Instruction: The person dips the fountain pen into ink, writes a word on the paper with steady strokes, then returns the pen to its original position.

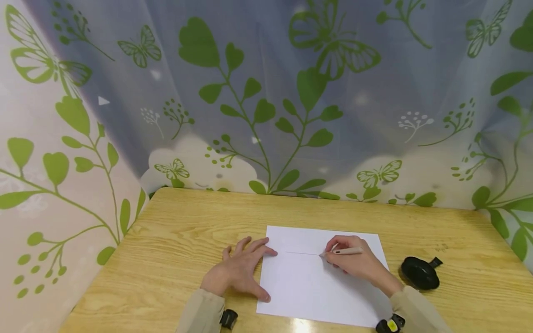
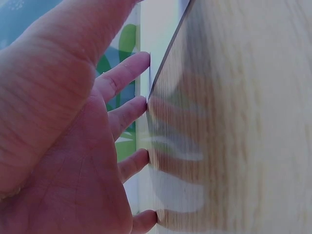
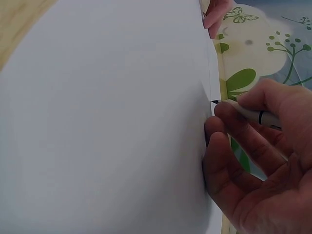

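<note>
A white sheet of paper lies on the wooden table, with a thin dark line running across its upper part. My right hand pinches a pale pen, its tip on the paper at the line's right end. The right wrist view shows the pen's dark tip touching the sheet. Spread wide, my left hand rests at the sheet's left edge, thumb and index fingertip on the paper. In the left wrist view its other fingertips press on the tabletop.
To the right of the paper sits a small black dish-like object with a short tab. A curtain printed with green leaves and butterflies hangs behind the wooden table and along its left side. Black bands are on both wrists.
</note>
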A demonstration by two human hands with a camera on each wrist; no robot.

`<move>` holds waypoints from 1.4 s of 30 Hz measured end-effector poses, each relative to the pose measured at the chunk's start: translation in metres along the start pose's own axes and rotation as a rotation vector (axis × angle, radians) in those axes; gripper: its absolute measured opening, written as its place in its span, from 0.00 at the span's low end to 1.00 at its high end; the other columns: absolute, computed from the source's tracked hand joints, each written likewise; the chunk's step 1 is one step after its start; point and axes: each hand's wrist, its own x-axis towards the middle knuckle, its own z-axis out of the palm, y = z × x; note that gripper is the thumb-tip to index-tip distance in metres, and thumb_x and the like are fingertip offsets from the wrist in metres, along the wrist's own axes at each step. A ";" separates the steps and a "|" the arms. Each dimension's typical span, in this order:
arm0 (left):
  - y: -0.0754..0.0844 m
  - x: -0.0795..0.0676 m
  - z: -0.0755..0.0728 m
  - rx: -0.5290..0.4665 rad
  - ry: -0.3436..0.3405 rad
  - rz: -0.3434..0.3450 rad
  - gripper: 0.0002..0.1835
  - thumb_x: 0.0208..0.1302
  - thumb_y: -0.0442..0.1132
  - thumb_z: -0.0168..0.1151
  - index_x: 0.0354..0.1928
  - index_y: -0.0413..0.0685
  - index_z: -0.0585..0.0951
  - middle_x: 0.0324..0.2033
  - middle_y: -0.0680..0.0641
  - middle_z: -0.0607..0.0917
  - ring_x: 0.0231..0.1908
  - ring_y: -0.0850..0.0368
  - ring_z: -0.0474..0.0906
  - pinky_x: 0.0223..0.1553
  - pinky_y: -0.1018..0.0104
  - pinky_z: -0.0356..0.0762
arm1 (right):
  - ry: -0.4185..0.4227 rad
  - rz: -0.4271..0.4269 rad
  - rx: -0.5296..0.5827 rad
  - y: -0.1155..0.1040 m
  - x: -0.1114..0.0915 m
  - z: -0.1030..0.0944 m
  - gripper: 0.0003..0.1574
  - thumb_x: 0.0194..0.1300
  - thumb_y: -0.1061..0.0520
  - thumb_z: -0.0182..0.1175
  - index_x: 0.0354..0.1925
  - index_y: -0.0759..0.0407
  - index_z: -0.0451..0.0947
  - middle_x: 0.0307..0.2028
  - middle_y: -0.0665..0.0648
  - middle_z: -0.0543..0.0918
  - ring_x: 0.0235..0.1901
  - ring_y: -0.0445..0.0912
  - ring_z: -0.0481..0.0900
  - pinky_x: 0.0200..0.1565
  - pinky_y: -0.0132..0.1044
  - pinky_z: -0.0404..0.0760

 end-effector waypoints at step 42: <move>-0.002 0.000 0.000 -0.008 0.008 0.017 0.50 0.41 0.62 0.82 0.69 0.69 0.69 0.81 0.55 0.54 0.79 0.35 0.44 0.67 0.18 0.46 | 0.028 0.055 -0.025 0.009 -0.010 -0.016 0.08 0.64 0.54 0.69 0.40 0.56 0.83 0.23 0.52 0.81 0.19 0.42 0.74 0.22 0.33 0.75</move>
